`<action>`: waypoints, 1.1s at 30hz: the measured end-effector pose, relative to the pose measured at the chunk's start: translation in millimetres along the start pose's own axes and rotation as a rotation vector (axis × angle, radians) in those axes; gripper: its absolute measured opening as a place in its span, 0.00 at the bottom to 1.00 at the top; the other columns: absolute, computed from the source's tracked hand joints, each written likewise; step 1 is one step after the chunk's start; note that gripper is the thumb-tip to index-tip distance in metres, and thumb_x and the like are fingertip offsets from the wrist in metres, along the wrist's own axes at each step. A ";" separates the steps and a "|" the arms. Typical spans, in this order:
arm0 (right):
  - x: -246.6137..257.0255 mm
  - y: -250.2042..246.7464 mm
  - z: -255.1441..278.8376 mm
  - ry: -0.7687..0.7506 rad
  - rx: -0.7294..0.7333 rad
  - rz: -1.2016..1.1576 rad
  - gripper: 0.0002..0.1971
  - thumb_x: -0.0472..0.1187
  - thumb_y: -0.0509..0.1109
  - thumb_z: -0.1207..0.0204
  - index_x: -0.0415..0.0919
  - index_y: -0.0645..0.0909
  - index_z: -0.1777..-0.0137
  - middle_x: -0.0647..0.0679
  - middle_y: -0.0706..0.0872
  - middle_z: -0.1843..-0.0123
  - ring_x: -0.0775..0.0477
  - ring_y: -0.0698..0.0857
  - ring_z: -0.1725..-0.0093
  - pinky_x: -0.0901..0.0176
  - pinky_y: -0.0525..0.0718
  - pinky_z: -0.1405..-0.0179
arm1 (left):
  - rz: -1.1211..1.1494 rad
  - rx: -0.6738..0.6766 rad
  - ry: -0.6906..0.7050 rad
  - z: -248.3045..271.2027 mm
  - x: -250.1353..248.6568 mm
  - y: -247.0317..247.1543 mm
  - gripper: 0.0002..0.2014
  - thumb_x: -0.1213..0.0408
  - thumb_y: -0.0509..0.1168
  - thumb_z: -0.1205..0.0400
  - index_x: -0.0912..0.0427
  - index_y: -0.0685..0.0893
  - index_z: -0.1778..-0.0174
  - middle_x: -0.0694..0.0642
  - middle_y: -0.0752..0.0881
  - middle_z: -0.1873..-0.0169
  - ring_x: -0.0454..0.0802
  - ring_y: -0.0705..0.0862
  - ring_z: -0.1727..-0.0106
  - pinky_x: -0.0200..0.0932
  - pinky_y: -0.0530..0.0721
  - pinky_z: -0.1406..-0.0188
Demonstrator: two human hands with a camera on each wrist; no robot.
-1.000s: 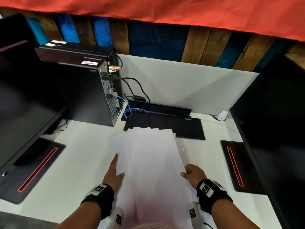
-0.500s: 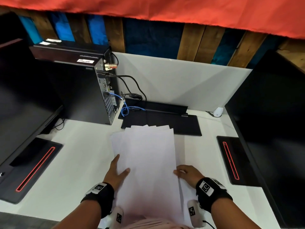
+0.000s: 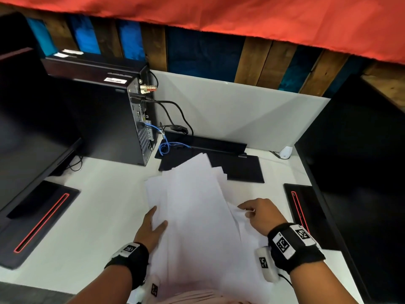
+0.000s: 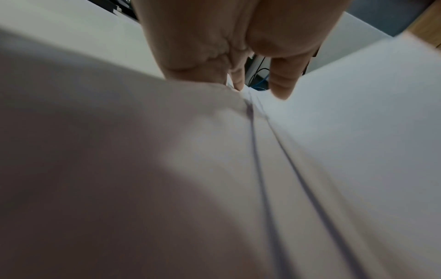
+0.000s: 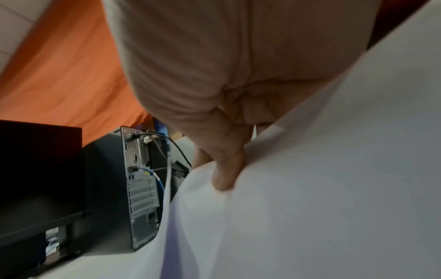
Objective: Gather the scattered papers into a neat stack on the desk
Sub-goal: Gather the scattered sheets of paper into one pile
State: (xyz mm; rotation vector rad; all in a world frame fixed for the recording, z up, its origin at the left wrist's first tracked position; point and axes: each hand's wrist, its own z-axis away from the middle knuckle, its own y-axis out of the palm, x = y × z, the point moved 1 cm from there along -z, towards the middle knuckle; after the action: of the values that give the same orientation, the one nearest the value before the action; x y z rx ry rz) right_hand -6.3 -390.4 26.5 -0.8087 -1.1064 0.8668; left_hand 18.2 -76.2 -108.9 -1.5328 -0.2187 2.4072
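Note:
A loose sheaf of white papers [image 3: 192, 207] lies fanned between my two hands over the white desk [image 3: 92, 216], its far corners reaching above a black pad [image 3: 243, 170]. My left hand [image 3: 154, 224] holds the left edge, thumb on top of the sheets. In the left wrist view the left hand [image 4: 241, 85] pinches the papers [image 4: 310, 151] between thumb and fingers. My right hand [image 3: 252, 212] grips the right edge, which buckles upward. The right wrist view shows the right hand's fingers [image 5: 226, 169] curled onto the bent papers [image 5: 322, 188].
A black computer tower [image 3: 114, 121] with cables [image 3: 173, 145] stands at the back left. Dark monitors [image 3: 359, 172] flank the desk, each on a base with a red strip [image 3: 41, 222]. A white divider [image 3: 230, 110] closes the back; a small white object [image 3: 286, 152] sits by it.
The hands have closed in on the sheets and raised them; the right hand moved up and inward, bending the right edge. The fan's far end now overlaps the black pad.

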 end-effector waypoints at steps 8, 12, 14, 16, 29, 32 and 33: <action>4.2 -33.9 5.3 0.055 -0.266 0.003 0.17 0.30 0.61 0.30 0.42 0.89 0.50 0.39 0.91 0.55 0.35 0.88 0.52 0.54 0.87 0.54 | -0.079 -0.033 0.011 0.2 1.8 -0.4 0.36 0.66 0.68 0.21 0.56 0.58 0.19 0.57 0.71 0.22 0.56 0.72 0.24 0.47 0.67 0.23; -2.7 -62.6 6.1 0.108 -0.702 -0.127 0.13 0.26 0.62 0.28 0.32 0.86 0.49 0.32 0.88 0.53 0.30 0.86 0.53 0.48 0.84 0.52 | -0.135 -0.040 0.013 3.6 -2.7 -0.3 0.34 0.71 0.64 0.20 0.56 0.58 0.19 0.59 0.70 0.23 0.58 0.71 0.23 0.47 0.66 0.24; -4.1 -68.6 6.0 0.144 -0.805 -0.262 0.12 0.28 0.62 0.25 0.30 0.85 0.47 0.31 0.88 0.52 0.30 0.85 0.51 0.50 0.82 0.49 | -0.156 -0.034 -0.003 4.1 -5.0 0.3 0.32 0.73 0.62 0.19 0.57 0.58 0.19 0.60 0.70 0.22 0.59 0.70 0.23 0.48 0.65 0.24; -5.3 -66.4 4.7 0.200 -0.808 -0.368 0.11 0.30 0.62 0.23 0.30 0.84 0.46 0.30 0.88 0.53 0.31 0.85 0.50 0.52 0.80 0.48 | -0.170 -0.033 -0.021 3.3 -6.3 1.9 0.31 0.74 0.59 0.18 0.56 0.59 0.19 0.60 0.70 0.23 0.59 0.71 0.24 0.47 0.65 0.25; -18.5 100.6 -10.4 0.410 -0.089 -0.243 0.16 0.41 0.64 0.20 0.30 0.76 0.38 0.33 0.79 0.36 0.35 0.79 0.35 0.54 0.76 0.39 | 0.159 -0.113 -0.182 6.6 -31.7 9.7 0.37 0.48 0.56 0.16 0.53 0.44 0.17 0.59 0.60 0.18 0.59 0.65 0.20 0.48 0.62 0.24; -12.1 111.0 -7.9 0.388 -0.049 -0.348 0.26 0.40 0.62 0.19 0.31 0.64 0.24 0.35 0.69 0.24 0.37 0.70 0.25 0.54 0.68 0.27 | 0.195 -0.099 -0.202 1.5 -29.2 14.5 0.42 0.46 0.61 0.19 0.56 0.43 0.16 0.59 0.62 0.19 0.58 0.65 0.20 0.48 0.61 0.22; -8.3 113.1 -7.2 0.352 -0.004 -0.435 0.29 0.39 0.62 0.18 0.32 0.59 0.20 0.36 0.65 0.21 0.38 0.68 0.22 0.56 0.65 0.25 | 0.198 -0.094 -0.183 -0.8 -28.0 15.7 0.46 0.44 0.66 0.23 0.58 0.47 0.17 0.60 0.65 0.20 0.58 0.69 0.22 0.50 0.64 0.22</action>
State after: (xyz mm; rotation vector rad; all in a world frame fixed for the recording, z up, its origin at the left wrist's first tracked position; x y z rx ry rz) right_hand -21.0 -349.0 -78.3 -0.6574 -0.9208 0.3415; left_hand 27.8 -99.9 -89.4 -1.4320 -0.2301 2.7323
